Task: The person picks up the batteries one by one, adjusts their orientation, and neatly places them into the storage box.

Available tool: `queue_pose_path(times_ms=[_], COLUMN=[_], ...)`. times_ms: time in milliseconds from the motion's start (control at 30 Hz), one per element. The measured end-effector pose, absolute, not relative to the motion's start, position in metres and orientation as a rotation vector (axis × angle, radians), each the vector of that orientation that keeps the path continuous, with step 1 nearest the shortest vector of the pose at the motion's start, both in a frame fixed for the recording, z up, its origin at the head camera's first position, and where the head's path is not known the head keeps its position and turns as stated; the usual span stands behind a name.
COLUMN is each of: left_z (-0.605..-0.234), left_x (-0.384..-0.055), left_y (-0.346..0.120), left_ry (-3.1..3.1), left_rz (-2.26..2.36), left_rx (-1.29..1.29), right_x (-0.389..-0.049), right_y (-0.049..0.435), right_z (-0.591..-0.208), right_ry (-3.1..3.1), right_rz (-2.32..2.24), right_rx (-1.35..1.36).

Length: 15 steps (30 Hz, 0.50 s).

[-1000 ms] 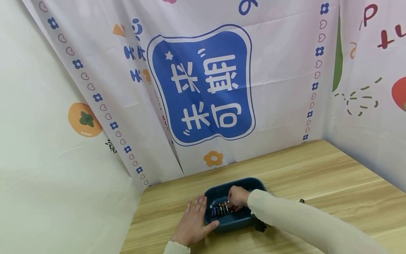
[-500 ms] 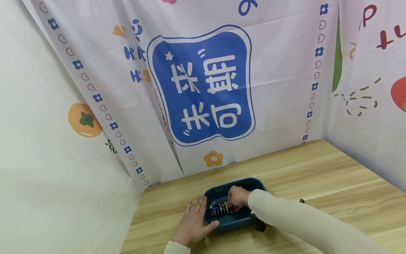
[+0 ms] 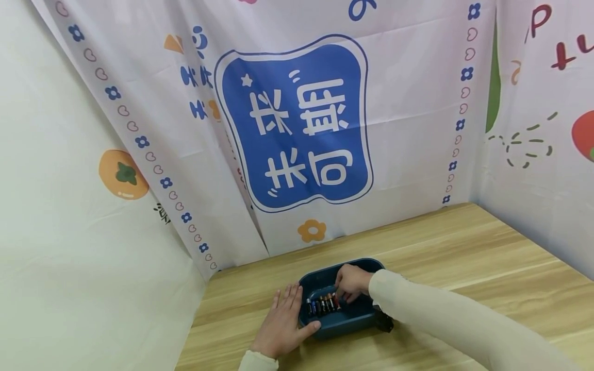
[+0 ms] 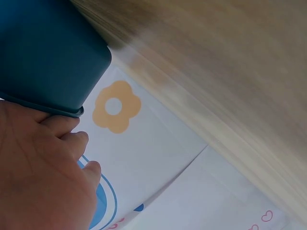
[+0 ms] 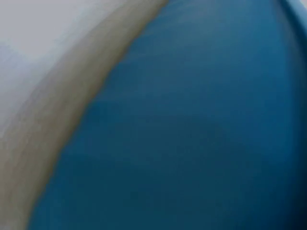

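Note:
A dark teal plastic bin stands on the table with a row of several batteries lying side by side on its floor, towards the left. My left hand rests against the bin's left end, fingers stretched along the wall and thumb over the near rim. In the left wrist view, that hand touches the bin's rim. Inside the bin, my right hand reaches down beside the right end of the row, its fingertips close to a reddish battery. Nothing shows between its fingers. The right wrist view has only the blurred bin wall.
A light wood-grain table extends around the bin. Printed white cloth hangs behind and at the sides. A small black object, partly hidden, sits under my right wrist by the bin's near right corner.
My right hand has lifted slightly and shifted right, away from the battery row, uncovering the reddish battery at its end. The right sleeve now covers a small dark object on the table. My left hand stays put.

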<state>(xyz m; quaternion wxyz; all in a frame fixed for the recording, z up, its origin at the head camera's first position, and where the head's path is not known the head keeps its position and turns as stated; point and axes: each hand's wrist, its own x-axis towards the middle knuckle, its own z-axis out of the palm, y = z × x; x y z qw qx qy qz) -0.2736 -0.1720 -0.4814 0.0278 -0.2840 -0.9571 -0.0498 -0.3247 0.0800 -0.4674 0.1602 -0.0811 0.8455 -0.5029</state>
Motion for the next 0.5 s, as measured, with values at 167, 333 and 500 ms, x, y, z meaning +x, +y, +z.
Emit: queue_pose_path(times_ms=[167, 333, 500], left_z=[-0.482, -0.481, -0.48], left_x=[-0.273, -0.272, -0.273], left_y=[-0.171, -0.171, -0.171], left_ry=[-2.968, -2.968, -2.966], left_rz=[-0.153, -0.169, -0.17], left_rx=[-0.869, -0.864, -0.857], right_x=[-0.329, -0.325, -0.322], right_y=[0.087, 0.098, 0.108], right_z=[-0.468, -0.457, -0.446], right_ry=[2.39, 2.398, 2.415], right_rz=[-1.467, -1.439, -1.413], right_rx=[-0.253, -0.258, -0.261])
